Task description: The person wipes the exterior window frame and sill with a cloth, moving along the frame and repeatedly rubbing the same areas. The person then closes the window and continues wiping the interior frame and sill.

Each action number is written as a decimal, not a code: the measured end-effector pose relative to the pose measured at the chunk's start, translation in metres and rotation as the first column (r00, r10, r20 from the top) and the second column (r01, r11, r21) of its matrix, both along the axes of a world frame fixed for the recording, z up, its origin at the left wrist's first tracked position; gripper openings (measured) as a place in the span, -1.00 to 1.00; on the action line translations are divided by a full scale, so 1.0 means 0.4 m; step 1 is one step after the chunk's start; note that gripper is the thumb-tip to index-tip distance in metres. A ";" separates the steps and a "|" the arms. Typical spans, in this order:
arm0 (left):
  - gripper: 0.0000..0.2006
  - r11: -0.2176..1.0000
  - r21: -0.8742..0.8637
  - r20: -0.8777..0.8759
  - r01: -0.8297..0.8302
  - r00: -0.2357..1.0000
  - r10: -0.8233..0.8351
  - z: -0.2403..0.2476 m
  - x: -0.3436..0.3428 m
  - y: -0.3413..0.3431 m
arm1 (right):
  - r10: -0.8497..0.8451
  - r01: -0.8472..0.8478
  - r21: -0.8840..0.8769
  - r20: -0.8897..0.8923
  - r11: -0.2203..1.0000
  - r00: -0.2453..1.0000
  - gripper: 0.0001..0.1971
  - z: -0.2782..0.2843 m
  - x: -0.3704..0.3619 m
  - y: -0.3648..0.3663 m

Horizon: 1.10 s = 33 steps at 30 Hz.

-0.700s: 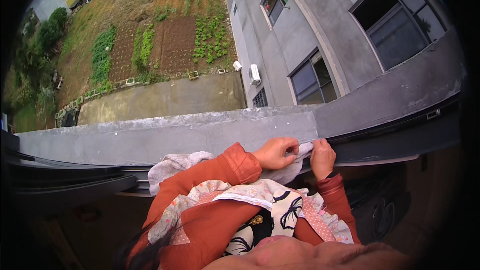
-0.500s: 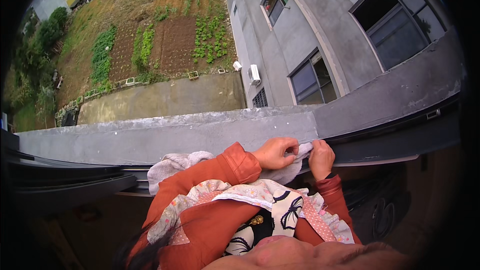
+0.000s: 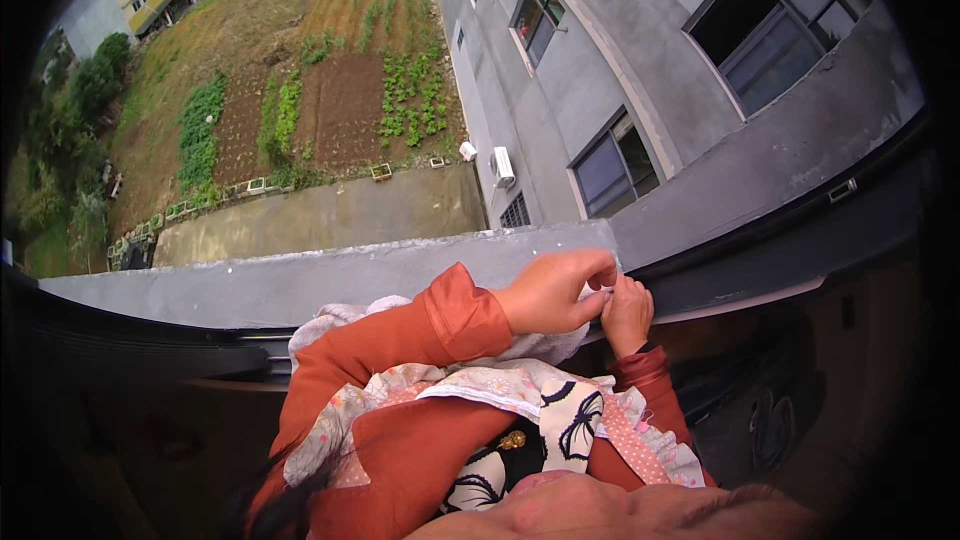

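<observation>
A pale grey cloth (image 3: 340,316) lies bunched over the window track, partly hidden under my left forearm. Its other end shows below my left hand (image 3: 556,292), which reaches across to the right with thumb and fingers curled. A bit of pale cloth shows in the gap of that curl. Close against its fingertips, my right hand (image 3: 628,315) is closed in a pinch, where the cloth's corner goes mostly out of sight. The two hands meet just inside the grey concrete ledge (image 3: 440,255), near its corner.
The dark window frame (image 3: 740,260) curves away to the right, and dark sliding tracks (image 3: 180,350) run to the left. Beyond the ledge is a drop to a concrete yard (image 3: 330,215) and garden plots (image 3: 345,105). A grey building wall (image 3: 600,70) with windows rises at right.
My left hand has moved right, up against my right hand, covering the cloth's corner that was visible between them. My right hand has shifted slightly left and down. The view has tilted a little.
</observation>
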<state>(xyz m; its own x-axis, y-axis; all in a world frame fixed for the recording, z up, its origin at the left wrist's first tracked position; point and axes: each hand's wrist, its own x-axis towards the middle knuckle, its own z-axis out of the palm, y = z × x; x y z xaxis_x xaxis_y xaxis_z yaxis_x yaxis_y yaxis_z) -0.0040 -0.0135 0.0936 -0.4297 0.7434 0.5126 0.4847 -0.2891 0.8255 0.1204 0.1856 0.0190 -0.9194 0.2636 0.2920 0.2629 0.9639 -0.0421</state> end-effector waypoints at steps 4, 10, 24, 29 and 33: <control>-0.81 0.988 0.131 -0.205 0.079 0.977 -0.051 0.268 0.035 -0.048 | 0.003 0.003 -0.090 0.068 0.996 0.998 -0.86 0.001 0.017 0.031; -0.66 0.948 0.172 -0.198 0.268 0.952 -0.233 0.483 0.148 -0.104 | -0.031 0.035 -0.182 0.026 0.983 0.999 -0.86 0.014 0.013 0.038; -0.42 0.913 0.224 0.057 0.341 0.931 -0.361 0.468 0.088 -0.198 | -0.039 0.040 -0.019 0.061 0.999 0.997 -0.91 0.028 0.011 0.014; -0.32 0.921 0.216 0.122 0.323 0.927 -0.354 0.432 0.040 -0.279 | -0.048 0.048 0.043 0.017 0.998 0.999 -0.91 0.051 0.035 -0.003; -0.35 0.999 0.016 0.267 0.033 0.963 -0.036 0.298 -0.024 -0.324 | -0.037 0.037 0.048 0.003 0.998 0.999 -0.90 -0.020 0.009 0.031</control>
<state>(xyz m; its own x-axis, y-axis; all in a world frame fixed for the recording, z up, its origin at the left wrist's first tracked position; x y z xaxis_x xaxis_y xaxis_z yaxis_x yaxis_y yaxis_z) -0.0134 -0.1430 0.2128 -0.5265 0.7549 0.3910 0.2363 -0.3118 0.9203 0.1241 0.1980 0.0109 -0.9104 0.2835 0.3014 0.2988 0.9543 0.0049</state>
